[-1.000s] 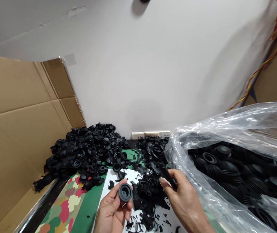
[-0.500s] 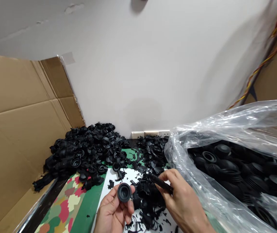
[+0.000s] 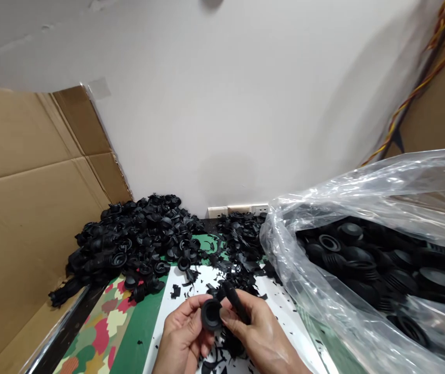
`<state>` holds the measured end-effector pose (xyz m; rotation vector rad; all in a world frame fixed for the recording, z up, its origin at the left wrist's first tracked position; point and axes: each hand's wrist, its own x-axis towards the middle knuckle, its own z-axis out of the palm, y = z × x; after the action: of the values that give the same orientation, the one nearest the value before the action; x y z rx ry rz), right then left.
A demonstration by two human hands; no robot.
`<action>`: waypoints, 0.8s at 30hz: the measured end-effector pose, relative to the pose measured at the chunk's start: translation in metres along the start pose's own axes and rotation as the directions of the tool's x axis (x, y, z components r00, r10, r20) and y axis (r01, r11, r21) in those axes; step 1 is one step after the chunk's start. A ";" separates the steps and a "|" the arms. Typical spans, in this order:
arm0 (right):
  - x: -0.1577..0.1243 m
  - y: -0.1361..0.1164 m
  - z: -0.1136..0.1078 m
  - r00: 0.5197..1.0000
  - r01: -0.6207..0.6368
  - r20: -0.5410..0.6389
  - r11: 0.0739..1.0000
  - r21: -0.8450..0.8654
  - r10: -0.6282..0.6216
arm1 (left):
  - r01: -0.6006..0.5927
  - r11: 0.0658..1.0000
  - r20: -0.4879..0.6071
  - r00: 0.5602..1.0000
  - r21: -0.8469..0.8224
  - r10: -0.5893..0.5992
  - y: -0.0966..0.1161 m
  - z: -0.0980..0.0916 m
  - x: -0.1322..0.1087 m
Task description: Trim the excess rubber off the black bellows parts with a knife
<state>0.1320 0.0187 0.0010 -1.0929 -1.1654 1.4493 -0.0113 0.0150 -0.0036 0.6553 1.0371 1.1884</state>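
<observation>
Black cup (image 3: 211, 315) in left fingers (image 3: 193, 329); white sheet (image 3: 298, 332) near-bare by right edge.

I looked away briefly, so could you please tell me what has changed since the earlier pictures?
The right hand moved left, bringing the black stick up beside the round part. Nothing was let go: the left hand still holds that part. The heap and bag stayed put.

The right hand (image 3: 260, 326) partly hides the black tool (image 3: 235, 302); the edge crops the plastic bag (image 3: 280, 228).
</observation>
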 end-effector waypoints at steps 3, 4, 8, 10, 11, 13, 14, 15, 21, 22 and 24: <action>-0.001 -0.001 0.001 0.998 -0.031 -0.062 0.999 -0.044 0.028 | -0.012 0.998 -0.002 1.000 0.067 0.012 0.001 0.004 -0.002; -0.001 -0.002 0.000 0.997 -0.039 -0.073 0.997 -0.062 0.035 | -0.025 0.996 -0.006 1.000 0.088 0.026 0.001 0.005 -0.003; -0.002 -0.008 -0.001 0.993 -0.065 -0.104 0.989 -0.135 0.051 | -0.102 0.977 -0.038 0.993 0.188 0.111 0.002 0.007 -0.005; -0.001 -0.007 -0.001 0.994 -0.070 -0.096 0.986 -0.148 0.056 | -0.121 0.974 -0.037 0.991 0.192 0.131 0.001 0.008 -0.005; -0.001 -0.006 -0.001 0.995 -0.069 -0.083 0.986 -0.150 0.057 | -0.121 0.976 -0.030 0.991 0.179 0.128 0.001 0.007 -0.006; 0.001 -0.003 0.000 0.998 -0.061 -0.029 0.989 -0.137 0.058 | -0.123 0.982 -0.014 0.992 0.146 0.127 -0.001 0.006 -0.006; 0.001 -0.001 0.001 0.998 -0.056 0.004 0.991 -0.121 0.057 | -0.133 0.982 -0.009 0.991 0.135 0.136 -0.001 0.006 -0.005; 0.002 0.002 0.002 0.998 -0.051 0.036 0.993 -0.103 0.055 | -0.152 0.980 -0.007 0.988 0.132 0.154 -0.002 0.005 -0.005; 0.004 0.013 0.004 0.992 -0.080 0.094 0.996 -0.049 0.085 | -0.296 0.927 -0.018 0.951 0.232 0.308 -0.009 0.003 -0.002; 0.004 0.014 0.005 0.992 -0.089 0.080 0.995 -0.046 0.092 | -0.314 0.912 -0.030 0.943 0.264 0.333 -0.010 0.004 -0.002; 0.003 0.016 0.005 0.993 -0.099 0.056 0.995 -0.033 0.100 | -0.333 0.879 -0.064 0.925 0.342 0.375 -0.012 0.006 -0.002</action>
<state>0.1241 0.0193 -0.0146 -1.1507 -1.1907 1.5536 -0.0009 0.0099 -0.0104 1.0771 1.2750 1.4031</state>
